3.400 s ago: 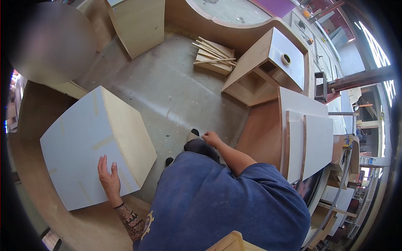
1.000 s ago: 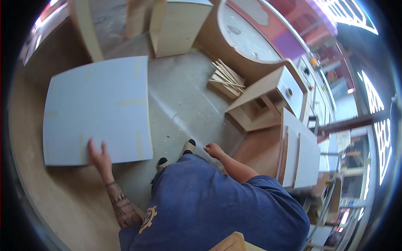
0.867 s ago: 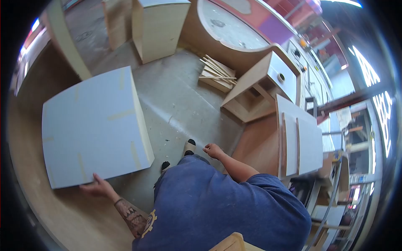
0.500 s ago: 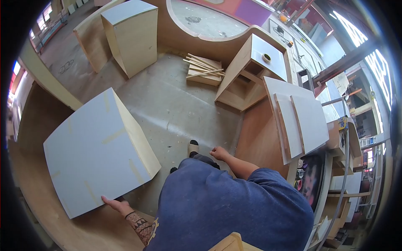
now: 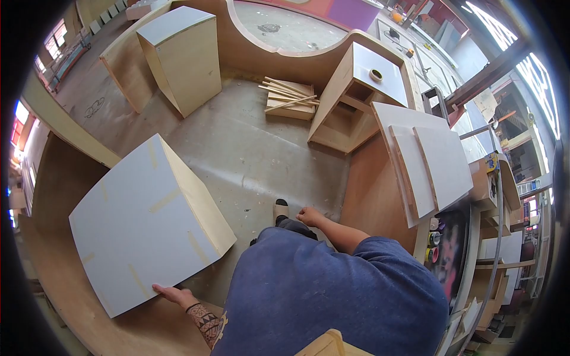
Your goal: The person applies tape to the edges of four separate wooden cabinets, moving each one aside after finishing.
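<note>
My left hand [image 5: 174, 294] touches the near edge of a wooden cabinet [image 5: 142, 225] with a white top, its visible fingers stretched out along the edge. Strips of yellowish tape mark that white surface. The underside of the cabinet's edge is hidden. My right hand [image 5: 307, 216] hangs in front of my body, fingers curled in, and nothing shows in it. Below it on the floor is my foot in a sandal [image 5: 281, 209].
Ahead stands another white-topped cabinet [image 5: 189, 65]. Thin wooden strips [image 5: 289, 97] lie on a low wooden box. To the right, a roll of tape [image 5: 375, 75] sits on an open cabinet [image 5: 335, 121], beside leaning white panels [image 5: 442, 160]. Curved wooden walls surround the floor.
The view has shifted slightly, so the near cabinet and my left hand appear a little farther right and lower. My left hand stays at the cabinet edge; my right hand stays curled.
</note>
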A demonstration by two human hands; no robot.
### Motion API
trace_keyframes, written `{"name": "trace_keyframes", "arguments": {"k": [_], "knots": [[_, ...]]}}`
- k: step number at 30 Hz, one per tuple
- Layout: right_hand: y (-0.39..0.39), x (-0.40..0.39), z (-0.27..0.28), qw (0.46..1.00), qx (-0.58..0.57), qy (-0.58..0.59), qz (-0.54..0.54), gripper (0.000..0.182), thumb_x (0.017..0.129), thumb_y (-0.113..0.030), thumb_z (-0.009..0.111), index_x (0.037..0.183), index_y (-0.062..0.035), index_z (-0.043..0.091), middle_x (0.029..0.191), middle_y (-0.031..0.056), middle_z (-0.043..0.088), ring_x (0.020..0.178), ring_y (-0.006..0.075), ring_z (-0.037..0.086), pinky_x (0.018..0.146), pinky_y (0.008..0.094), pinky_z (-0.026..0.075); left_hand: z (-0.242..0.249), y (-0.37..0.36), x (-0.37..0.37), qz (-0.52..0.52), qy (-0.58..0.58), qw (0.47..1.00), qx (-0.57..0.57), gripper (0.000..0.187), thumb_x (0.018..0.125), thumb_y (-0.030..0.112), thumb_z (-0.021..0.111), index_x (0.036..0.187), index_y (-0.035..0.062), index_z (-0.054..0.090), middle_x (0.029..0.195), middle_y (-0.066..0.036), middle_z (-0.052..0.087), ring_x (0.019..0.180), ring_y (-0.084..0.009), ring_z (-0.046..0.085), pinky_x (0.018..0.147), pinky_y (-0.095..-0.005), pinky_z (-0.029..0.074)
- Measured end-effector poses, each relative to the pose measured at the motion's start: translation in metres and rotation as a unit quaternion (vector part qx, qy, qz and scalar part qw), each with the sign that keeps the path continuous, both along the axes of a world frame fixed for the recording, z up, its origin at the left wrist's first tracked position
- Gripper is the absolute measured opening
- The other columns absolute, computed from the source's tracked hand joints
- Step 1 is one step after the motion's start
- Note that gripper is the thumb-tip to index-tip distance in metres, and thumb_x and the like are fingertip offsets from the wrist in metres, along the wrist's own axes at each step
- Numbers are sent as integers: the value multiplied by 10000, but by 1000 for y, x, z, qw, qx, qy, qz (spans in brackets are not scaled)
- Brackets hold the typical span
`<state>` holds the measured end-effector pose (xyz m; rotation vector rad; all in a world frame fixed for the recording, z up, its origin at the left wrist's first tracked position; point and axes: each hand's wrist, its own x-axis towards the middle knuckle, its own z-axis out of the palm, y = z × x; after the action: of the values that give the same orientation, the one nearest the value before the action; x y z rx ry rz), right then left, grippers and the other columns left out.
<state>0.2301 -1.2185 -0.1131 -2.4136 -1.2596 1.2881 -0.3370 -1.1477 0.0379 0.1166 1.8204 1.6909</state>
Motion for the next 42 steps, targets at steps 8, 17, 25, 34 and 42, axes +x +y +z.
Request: {"name": "trace_keyframes", "arguments": {"k": [8,17,25,34,42], "knots": [[-6,4,3,1000,-14,-6,9,440,964,-399,730,1156,-9,799,1150,250,786,1106,398,748,986,465,571,-30,-5,-23,-18,-19,1000,17,812,1143,555,409,1715,13,212,1779,-166,247,1586,-327,352,1328,-452,248],[-5,6,15,1000,-20,-5,13,447,972,-414,732,1176,-21,796,1171,242,785,1116,400,744,993,470,569,-30,-19,-29,34,-113,991,69,822,1097,636,457,1683,72,339,1687,-124,415,1490,-318,454,1254,-476,358],[-3,11,23,999,-14,-32,12,452,973,-411,737,1201,-25,794,1189,244,783,1147,392,742,1005,466,567,-100,-33,-93,140,-186,966,112,497,1073,480,500,1326,97,690,1289,-71,690,1143,-244,630,971,-442,514],[-14,15,1,1000,9,-2,11,445,988,-375,737,1213,7,784,1113,208,805,1044,323,768,942,427,582,-85,-30,-77,135,-197,960,147,446,1033,540,564,1174,153,735,1195,-23,731,1084,-222,647,945,-445,514],[-29,21,-9,998,0,58,3,414,1005,-344,711,1178,27,776,1052,205,811,1006,311,782,910,425,582,-57,-21,-57,128,-197,965,118,769,945,788,614,1462,219,587,1391,-6,605,1239,-212,536,1105,-442,391]]}}
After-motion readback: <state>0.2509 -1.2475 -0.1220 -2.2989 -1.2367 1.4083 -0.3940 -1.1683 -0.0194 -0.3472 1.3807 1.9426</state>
